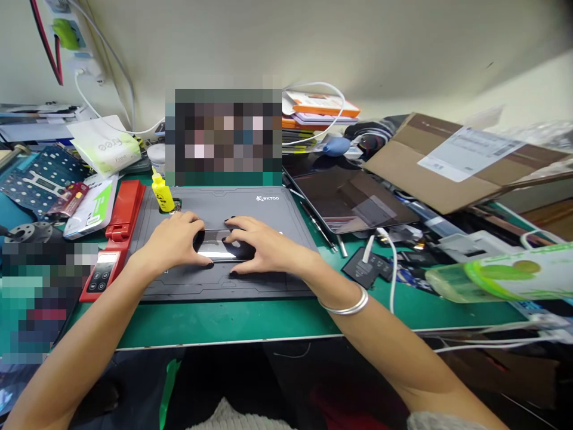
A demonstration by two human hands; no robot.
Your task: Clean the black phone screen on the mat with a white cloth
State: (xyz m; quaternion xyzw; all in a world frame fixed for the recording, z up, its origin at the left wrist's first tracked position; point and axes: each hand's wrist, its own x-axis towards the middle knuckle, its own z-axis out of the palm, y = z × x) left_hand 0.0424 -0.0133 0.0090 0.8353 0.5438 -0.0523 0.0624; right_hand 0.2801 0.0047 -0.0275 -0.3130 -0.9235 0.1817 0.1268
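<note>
A dark, glossy smartphone (219,253) lies sideways on the grey work mat (210,206), its screen catching light. My left hand (175,242) grips the phone's left end, thumb at the near edge and fingers over the far side. At the other end, my right hand (264,246) spans the phone with thumb and fingers, one fingertip resting over the screen. Both palms hide the phone's ends. Behind my left hand stands a yellow dropper bottle (162,192) at the mat's upper left.
Left of the mat is a red device with buttons (101,275). To the right lie a large dark screen panel (353,197), thin tools (319,226), black battery-like parts (362,267) and a white cable (394,275). An open cardboard box (403,155) stands behind them.
</note>
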